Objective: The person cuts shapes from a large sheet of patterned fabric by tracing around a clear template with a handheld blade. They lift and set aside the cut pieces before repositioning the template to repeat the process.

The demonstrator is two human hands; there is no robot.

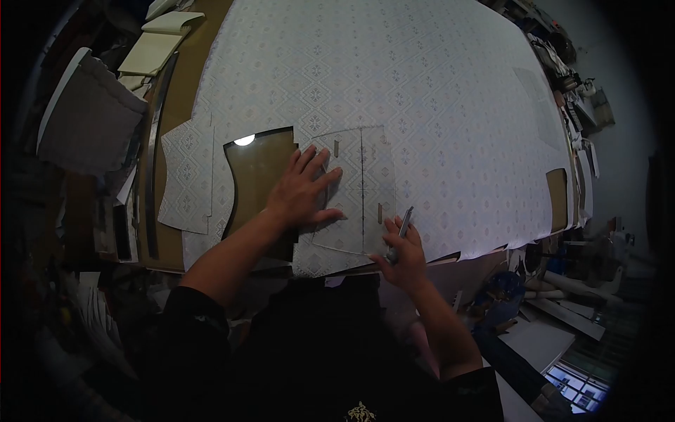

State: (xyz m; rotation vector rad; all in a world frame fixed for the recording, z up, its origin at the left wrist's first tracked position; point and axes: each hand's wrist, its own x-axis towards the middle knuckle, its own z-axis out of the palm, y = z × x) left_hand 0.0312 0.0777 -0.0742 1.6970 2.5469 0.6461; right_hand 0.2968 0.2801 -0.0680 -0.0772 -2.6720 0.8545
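A large sheet of pale fabric (pixel 450 105) with a diamond pattern covers the table. Near its front edge lies a clear template (pixel 380 169), with a dark line down its middle and two small slots. My left hand (pixel 302 190) rests flat on the template's left part, fingers spread. At the template's lower right corner, my right hand (pixel 404 257) is closed around a slim silver pen (pixel 403 228), which points up and away. The thumb touches the template's lower edge. Left of the template, a cut-out opening in the fabric shows the brown tabletop (pixel 264 169).
A cut fabric piece (pixel 186 176) lies at the left, beside a long metal ruler (pixel 160 155). Further left are a yellow notepad (pixel 151 53) and a grey padded piece (pixel 91 116). Assorted clutter lines the right edge, and a blue fan-like object (pixel 503 292) stands below.
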